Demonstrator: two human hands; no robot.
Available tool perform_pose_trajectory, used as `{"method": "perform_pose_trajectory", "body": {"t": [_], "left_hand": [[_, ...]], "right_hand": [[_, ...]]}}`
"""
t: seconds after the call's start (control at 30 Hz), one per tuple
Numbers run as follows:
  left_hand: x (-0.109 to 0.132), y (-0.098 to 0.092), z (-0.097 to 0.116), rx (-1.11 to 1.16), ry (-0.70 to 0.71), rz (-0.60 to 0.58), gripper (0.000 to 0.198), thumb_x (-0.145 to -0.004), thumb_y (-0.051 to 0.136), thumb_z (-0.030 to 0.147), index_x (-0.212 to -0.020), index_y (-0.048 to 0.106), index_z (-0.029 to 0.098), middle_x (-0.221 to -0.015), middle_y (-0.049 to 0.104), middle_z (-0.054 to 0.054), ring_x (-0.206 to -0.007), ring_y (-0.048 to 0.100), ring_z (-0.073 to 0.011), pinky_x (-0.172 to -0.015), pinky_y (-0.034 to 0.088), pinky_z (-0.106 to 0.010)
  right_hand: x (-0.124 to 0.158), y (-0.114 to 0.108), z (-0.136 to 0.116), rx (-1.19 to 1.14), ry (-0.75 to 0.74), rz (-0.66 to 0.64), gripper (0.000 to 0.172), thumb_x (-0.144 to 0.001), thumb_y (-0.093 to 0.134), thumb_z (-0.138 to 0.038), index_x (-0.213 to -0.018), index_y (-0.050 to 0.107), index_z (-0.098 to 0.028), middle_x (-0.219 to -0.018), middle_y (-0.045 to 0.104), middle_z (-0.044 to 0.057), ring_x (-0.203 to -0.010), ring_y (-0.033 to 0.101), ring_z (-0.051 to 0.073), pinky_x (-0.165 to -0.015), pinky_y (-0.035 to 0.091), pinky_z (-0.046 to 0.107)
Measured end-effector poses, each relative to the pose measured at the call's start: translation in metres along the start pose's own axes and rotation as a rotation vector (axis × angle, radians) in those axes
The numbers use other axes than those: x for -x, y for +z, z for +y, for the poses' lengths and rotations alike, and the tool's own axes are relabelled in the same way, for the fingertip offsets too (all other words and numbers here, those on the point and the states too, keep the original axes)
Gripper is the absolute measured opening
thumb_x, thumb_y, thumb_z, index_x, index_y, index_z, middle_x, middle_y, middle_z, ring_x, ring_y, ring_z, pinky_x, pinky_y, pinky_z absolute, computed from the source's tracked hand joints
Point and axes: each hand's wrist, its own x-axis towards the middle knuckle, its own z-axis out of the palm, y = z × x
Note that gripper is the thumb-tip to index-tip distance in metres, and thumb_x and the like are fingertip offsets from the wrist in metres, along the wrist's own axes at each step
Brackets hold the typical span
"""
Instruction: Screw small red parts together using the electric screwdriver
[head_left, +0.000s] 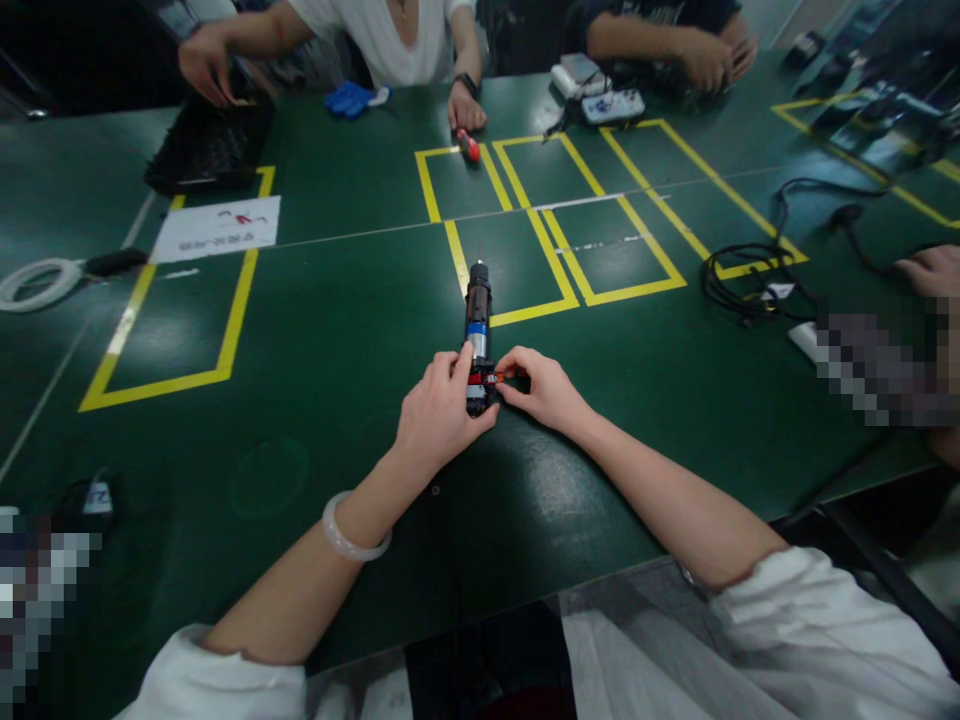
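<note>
A dark cylindrical device [478, 300] with a blue and silver band lies lengthwise on the green table, its thin tip pointing away from me. My left hand [440, 405] is wrapped round its near end, thumb and fingers on opposite sides. On the right side of that end, my right hand [541, 388] pinches a small orange-red piece [499, 378] between thumb and fingertips. The piece touches the device. Part of the device's near end is hidden under my left fingers.
Yellow tape outlines mark the green table [360, 290]. Coiled black cable [739, 285] lies right, a labelled sheet [217, 230] and black tray [214, 140] left. Across the table, a person's hand is beside a red tool [469, 147]; another person's hands work near white devices [611, 106].
</note>
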Motion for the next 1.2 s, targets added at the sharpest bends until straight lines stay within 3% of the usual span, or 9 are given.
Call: {"method": "perform_pose_trajectory", "body": {"t": [0.33, 0.5, 0.77, 0.97, 1.2], "left_hand": [[0.001, 0.001, -0.001, -0.011, 0.015, 0.014, 0.082, -0.084, 0.062, 0.049, -0.153, 0.033, 0.015, -0.128, 0.053, -0.017, -0.108, 0.059, -0.0304, -0.083, 0.053, -0.038], [0.001, 0.002, -0.002, -0.016, 0.024, 0.013, 0.082, -0.085, 0.06, 0.05, -0.153, 0.033, 0.015, -0.129, 0.052, -0.017, -0.108, 0.059, -0.0302, -0.083, 0.052, -0.038], [-0.008, -0.006, 0.003, -0.085, 0.023, -0.027, 0.08, -0.088, 0.054, 0.056, -0.153, 0.033, 0.014, -0.124, 0.053, -0.019, -0.104, 0.058, -0.0318, -0.083, 0.05, -0.041], [-0.016, -0.007, 0.008, -0.139, -0.041, -0.022, 0.075, -0.091, 0.05, 0.053, -0.153, 0.034, 0.014, -0.118, 0.054, -0.018, -0.101, 0.057, -0.0316, -0.078, 0.049, -0.039], [-0.006, -0.015, -0.007, -0.209, -0.043, -0.029, 0.072, -0.091, 0.05, 0.054, -0.153, 0.034, 0.02, -0.119, 0.053, -0.017, -0.099, 0.058, -0.0309, -0.076, 0.049, -0.038]], "right_hand": [[0.003, -0.003, -0.008, 0.052, -0.047, -0.049, 0.016, -0.089, 0.059, -0.013, -0.103, 0.062, -0.019, -0.094, 0.059, 0.005, -0.087, 0.059, 0.018, -0.08, 0.049, 0.03], [0.004, -0.004, -0.007, 0.092, -0.112, -0.077, 0.014, -0.093, 0.056, -0.016, -0.1, 0.068, -0.02, -0.099, 0.06, 0.007, -0.095, 0.061, 0.02, -0.084, 0.049, 0.031], [0.005, -0.007, -0.014, 0.103, -0.11, -0.065, 0.019, -0.095, 0.053, -0.023, -0.101, 0.071, -0.021, -0.1, 0.066, 0.008, -0.094, 0.065, 0.02, -0.084, 0.051, 0.032], [0.006, -0.007, -0.017, 0.02, -0.044, -0.074, 0.025, -0.094, 0.053, -0.023, -0.117, 0.061, -0.02, -0.1, 0.07, 0.005, -0.088, 0.066, 0.019, -0.085, 0.051, 0.033], [0.006, -0.005, -0.014, -0.129, -0.01, -0.098, 0.027, -0.094, 0.052, -0.022, -0.122, 0.055, -0.021, -0.099, 0.073, 0.003, -0.088, 0.069, 0.015, -0.085, 0.052, 0.029]]}}
